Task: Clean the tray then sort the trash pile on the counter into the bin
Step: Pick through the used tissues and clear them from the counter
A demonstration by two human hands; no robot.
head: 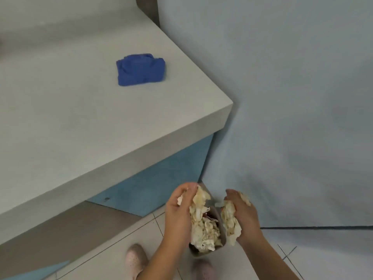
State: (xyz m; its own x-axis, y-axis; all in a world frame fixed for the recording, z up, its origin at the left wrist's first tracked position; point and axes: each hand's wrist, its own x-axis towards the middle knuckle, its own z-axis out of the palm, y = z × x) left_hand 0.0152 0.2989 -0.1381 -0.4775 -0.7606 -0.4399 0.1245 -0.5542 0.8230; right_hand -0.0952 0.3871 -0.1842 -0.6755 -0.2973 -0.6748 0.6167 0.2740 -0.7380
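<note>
Counts: 2 hands, 2 wads, 1 bin, 1 cloth, 2 shoes.
Left hand (177, 217): fingers curled round the big wad (201, 225) of crumpled, stained paper; fingertips dug into its top.
Right hand (245, 217): fingers wrapped tight round the small wad (230, 223).
Bin (196, 254): on the floor by the counter (80, 118) corner, below and between the hands; probably grey metal.
Wads: both held over the bin mouth, a narrow gap between them.
Cloth (140, 69): blue, bunched, on the counter near its right edge, well apart from the hands.
Shoes (136, 259): pink, at the bottom edge.
Hidden: bin interior blocked by the wads; only a rim strip and one top corner show. Can't tell where the big wad ends and the bin contents start. Right shoe partly covered. Frame soft.
</note>
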